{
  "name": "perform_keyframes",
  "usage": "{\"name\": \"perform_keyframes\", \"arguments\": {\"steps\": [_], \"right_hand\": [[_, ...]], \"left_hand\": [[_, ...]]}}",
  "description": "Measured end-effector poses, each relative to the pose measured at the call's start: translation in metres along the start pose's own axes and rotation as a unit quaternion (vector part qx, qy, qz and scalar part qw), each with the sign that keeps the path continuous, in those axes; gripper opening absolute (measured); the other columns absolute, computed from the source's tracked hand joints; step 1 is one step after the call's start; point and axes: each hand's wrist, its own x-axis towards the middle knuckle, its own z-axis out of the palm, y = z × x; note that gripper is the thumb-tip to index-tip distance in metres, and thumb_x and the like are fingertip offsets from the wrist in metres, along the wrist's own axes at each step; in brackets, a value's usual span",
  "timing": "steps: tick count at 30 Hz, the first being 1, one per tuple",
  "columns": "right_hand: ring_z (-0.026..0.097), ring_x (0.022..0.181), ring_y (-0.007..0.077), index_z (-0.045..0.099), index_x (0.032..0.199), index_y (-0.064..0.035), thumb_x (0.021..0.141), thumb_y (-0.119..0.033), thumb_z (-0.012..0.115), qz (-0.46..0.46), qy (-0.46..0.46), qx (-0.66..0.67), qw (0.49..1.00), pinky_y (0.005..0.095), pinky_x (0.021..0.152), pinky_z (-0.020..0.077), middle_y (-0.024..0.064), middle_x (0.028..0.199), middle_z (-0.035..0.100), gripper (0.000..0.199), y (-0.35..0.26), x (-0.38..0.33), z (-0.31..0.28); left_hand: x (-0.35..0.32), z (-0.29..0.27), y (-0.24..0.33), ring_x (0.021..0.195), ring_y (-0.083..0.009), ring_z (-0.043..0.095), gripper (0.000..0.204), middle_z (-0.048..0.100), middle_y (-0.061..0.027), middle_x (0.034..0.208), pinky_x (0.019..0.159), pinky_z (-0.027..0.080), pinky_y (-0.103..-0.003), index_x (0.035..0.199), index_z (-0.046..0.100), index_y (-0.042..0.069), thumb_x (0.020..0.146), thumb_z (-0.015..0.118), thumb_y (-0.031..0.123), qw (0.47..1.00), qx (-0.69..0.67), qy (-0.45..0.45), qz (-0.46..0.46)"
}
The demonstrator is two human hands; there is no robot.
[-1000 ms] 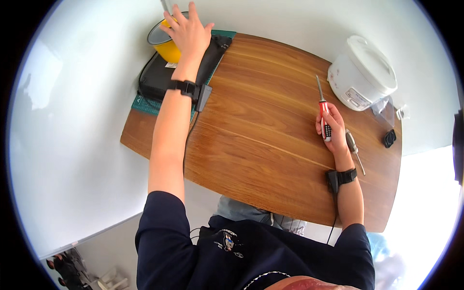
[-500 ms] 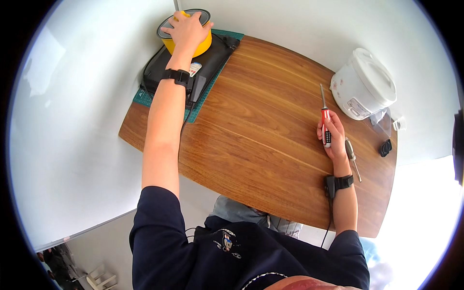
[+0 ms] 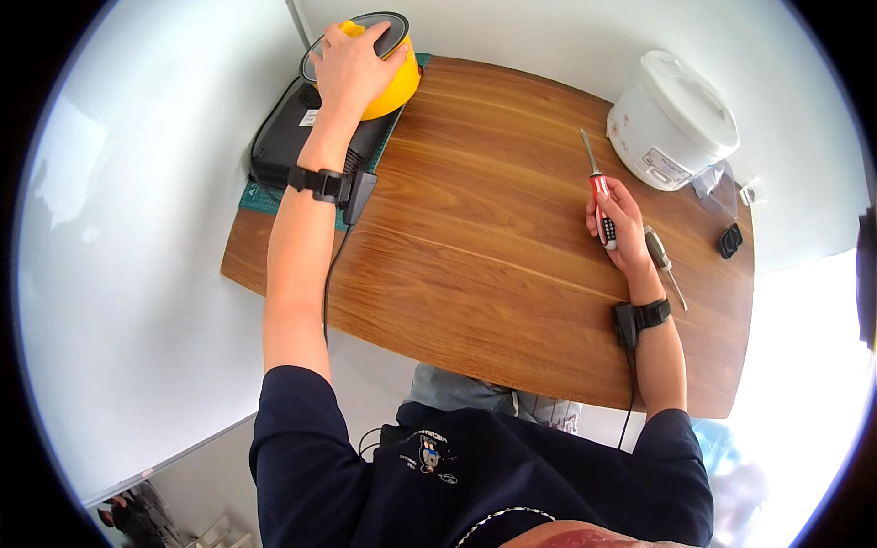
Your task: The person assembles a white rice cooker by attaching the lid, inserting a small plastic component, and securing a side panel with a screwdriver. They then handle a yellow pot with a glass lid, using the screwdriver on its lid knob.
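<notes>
At the far left, my left hand (image 3: 352, 73) is spread over the dark-rimmed lid of a round yellow pot (image 3: 393, 96), its fingers gripping near the rim and a yellow part on top. Under and beside the pot lies a flat black appliance (image 3: 281, 151) on a green cutting mat (image 3: 260, 196). Whether the pot's base still touches the appliance is hidden. On the right, my right hand (image 3: 621, 224) is closed around the red and white handle of a screwdriver (image 3: 600, 205), its blade pointing away from me. Beside that wrist rests a second screwdriver (image 3: 657, 248) with a greyish handle.
A white rice cooker (image 3: 671, 128) stands at the back right, with a clear plastic piece (image 3: 717, 190) and a small white cup (image 3: 754, 192) beside it. Nearer lies a small black object (image 3: 730, 241). White walls border the wooden table (image 3: 475, 201); cords trail from both wristbands.
The pot has shifted right over the black appliance with my left hand, uncovering more of its left part. My right hand keeps the screwdriver, and the whole view has shifted slightly.
</notes>
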Motion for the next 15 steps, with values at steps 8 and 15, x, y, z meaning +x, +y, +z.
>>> {"name": "perform_keyframes", "arguments": {"steps": [8,15], "right_hand": [[0.062,0.069,0.0128,0.052,0.132,-0.0024,0.105,-0.019,0.061,-0.002,0.004,0.013,1.0,0.0256,0.059,0.0504,0.0063,0.088,0.064,0.033,0.003,0.001,-0.004],[0.062,0.069,0.0124,0.053,0.131,-0.0027,0.106,-0.019,0.06,-0.01,0.008,0.058,0.998,0.025,0.06,0.0507,0.006,0.088,0.064,0.031,0.003,0.001,-0.006]], "left_hand": [[-0.026,-0.028,0.088,0.115,-0.044,0.063,0.045,0.054,-0.0267,0.138,0.1,0.052,-0.048,0.129,0.072,0.033,0.086,0.077,0.046,0.991,-0.11,0.002,0.072],[-0.059,-0.03,0.161,0.123,-0.042,0.057,0.048,0.053,-0.0236,0.138,0.104,0.05,-0.05,0.126,0.074,0.03,0.08,0.082,0.038,0.97,-0.191,-0.029,0.145]]}}
